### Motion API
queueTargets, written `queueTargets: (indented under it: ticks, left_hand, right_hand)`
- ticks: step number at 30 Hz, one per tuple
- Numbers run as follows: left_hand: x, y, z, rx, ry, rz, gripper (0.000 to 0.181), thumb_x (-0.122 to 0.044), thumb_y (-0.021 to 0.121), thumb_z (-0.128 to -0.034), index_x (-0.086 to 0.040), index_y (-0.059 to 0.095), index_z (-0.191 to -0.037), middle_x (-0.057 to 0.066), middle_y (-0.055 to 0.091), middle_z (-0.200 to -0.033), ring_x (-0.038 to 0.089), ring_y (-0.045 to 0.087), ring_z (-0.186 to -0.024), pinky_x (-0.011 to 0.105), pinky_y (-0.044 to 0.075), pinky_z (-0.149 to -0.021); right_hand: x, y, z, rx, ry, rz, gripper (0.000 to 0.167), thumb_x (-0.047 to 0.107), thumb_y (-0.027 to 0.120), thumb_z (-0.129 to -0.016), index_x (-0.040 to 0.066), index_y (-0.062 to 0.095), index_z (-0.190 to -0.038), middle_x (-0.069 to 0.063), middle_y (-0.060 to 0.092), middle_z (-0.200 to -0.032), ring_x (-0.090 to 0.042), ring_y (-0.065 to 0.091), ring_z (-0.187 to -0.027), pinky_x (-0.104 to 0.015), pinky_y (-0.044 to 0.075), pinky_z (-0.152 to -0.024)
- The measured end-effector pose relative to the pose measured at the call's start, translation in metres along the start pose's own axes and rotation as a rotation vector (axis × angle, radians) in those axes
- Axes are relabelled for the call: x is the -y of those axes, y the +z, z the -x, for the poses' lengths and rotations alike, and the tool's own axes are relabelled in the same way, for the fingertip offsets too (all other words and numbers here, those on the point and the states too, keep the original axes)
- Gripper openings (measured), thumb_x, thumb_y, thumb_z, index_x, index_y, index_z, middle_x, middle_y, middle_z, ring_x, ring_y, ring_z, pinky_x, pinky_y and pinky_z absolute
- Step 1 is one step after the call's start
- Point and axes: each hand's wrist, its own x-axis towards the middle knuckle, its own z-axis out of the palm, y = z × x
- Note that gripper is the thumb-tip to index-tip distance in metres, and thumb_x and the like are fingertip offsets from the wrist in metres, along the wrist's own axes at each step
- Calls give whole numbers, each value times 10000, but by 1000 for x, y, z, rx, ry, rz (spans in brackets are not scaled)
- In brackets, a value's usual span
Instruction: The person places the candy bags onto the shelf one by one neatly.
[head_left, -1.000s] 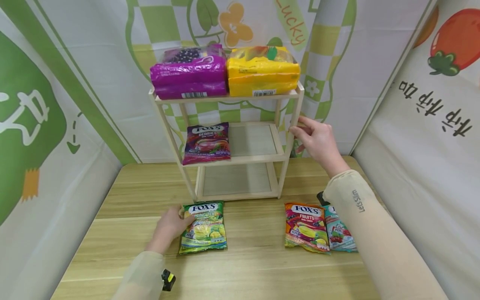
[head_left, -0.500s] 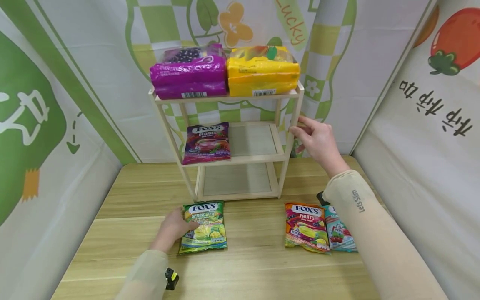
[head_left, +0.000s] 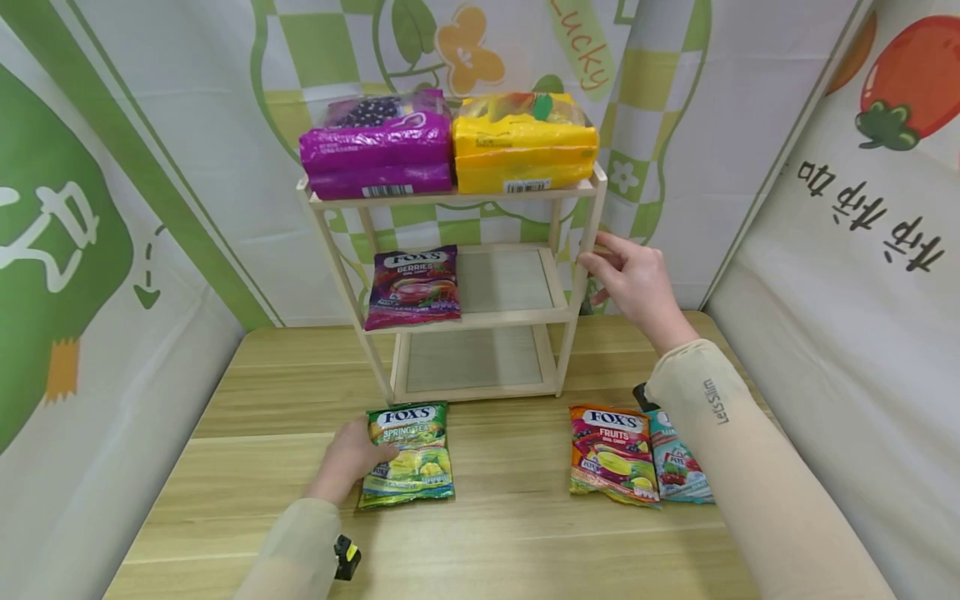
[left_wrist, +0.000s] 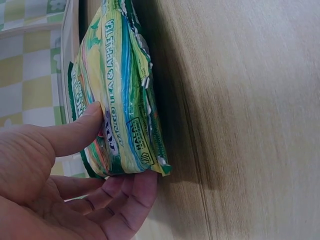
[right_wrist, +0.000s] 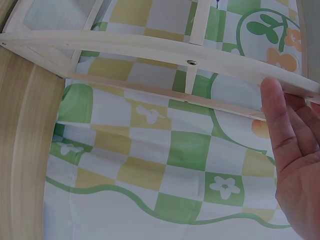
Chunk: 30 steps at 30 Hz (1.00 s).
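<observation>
My left hand (head_left: 345,460) holds the left edge of a green Fox's Spring Tea candy bag (head_left: 420,462) on the table. In the left wrist view, the thumb lies on the bag's front and the fingers curl beneath its near edge. My right hand (head_left: 636,279) grips the right front post of a small wooden shelf rack (head_left: 588,229) between thumb and fingers. The right wrist view shows the thumb against that post (right_wrist: 150,47), with the other fingers partly behind it. A purple Fox's Berries bag (head_left: 415,287) leans on the middle shelf, at its left.
Purple (head_left: 378,158) and yellow (head_left: 525,154) packages stand on the top shelf. An orange-red Fox's Fruits bag (head_left: 613,454) lies at the table's right, beside a teal bag (head_left: 677,462) partly covered by my right sleeve. Printed fabric walls (head_left: 817,275) close in the back and sides.
My left hand has slid slightly over the green bag's left edge, and its thumb has moved lower on the front. My right hand and the rack stay put.
</observation>
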Motion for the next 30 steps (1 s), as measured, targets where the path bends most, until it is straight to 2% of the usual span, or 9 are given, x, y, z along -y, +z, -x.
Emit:
queueTargets:
  ticks: [5,12,18,21,25,28,30]
  left_hand:
    - [0,0,0,-2,-4,-6,871,-244,771,-900,217,292,-1464,444,396,-1449,590,436,-1314,648,410,-1100]
    - [0,1,0,2,-12,-29,887,-264,768,-912,224,279,-1468,439,379,-1462,589,422,-1324,637,412,-1104]
    - [0,2,1,18,-21,-8,882,-246,757,-922,234,256,-1468,435,330,-1496,590,398,-1342,637,402,-1113]
    - [0,3,0,20,-21,2,888,-242,754,-925,233,241,-1473,434,318,-1503,586,401,-1341,634,410,-1107]
    - [1,4,-1,16,-18,9,897,-245,755,-927,229,227,-1476,440,327,-1494,589,411,-1331,637,418,-1098]
    - [2,5,-1,15,-19,17,900,-244,751,-930,222,215,-1482,441,327,-1493,593,408,-1332,641,412,-1102]
    - [2,5,0,15,-18,25,901,-242,747,-933,219,205,-1486,443,321,-1494,597,399,-1336,645,402,-1107]
  right_hand:
    - [0,0,0,1,4,-7,493,282,615,-1040,48,538,-1468,-211,695,-1248,-229,741,-644,-364,637,-658]
    - [0,0,0,5,9,-4,516,290,612,-1041,40,517,-1482,-218,688,-1257,-234,743,-647,-342,635,-654]
    - [0,0,0,2,-3,4,514,289,611,-1041,35,519,-1479,-219,691,-1250,-244,745,-650,-422,637,-691]
    - [-1,0,0,-2,-7,3,498,280,613,-1041,42,532,-1471,-213,696,-1243,-246,744,-650,-403,637,-672]
    - [-1,0,0,-1,-6,3,490,283,612,-1041,51,541,-1466,-212,697,-1241,-242,743,-648,-296,624,-615]
    - [-1,0,0,1,-3,3,493,289,610,-1040,54,539,-1468,-210,697,-1243,-240,743,-646,-304,626,-620]
    - [-1,0,0,2,-1,-1,493,292,610,-1040,58,540,-1469,-208,696,-1247,-240,743,-647,-355,634,-642]
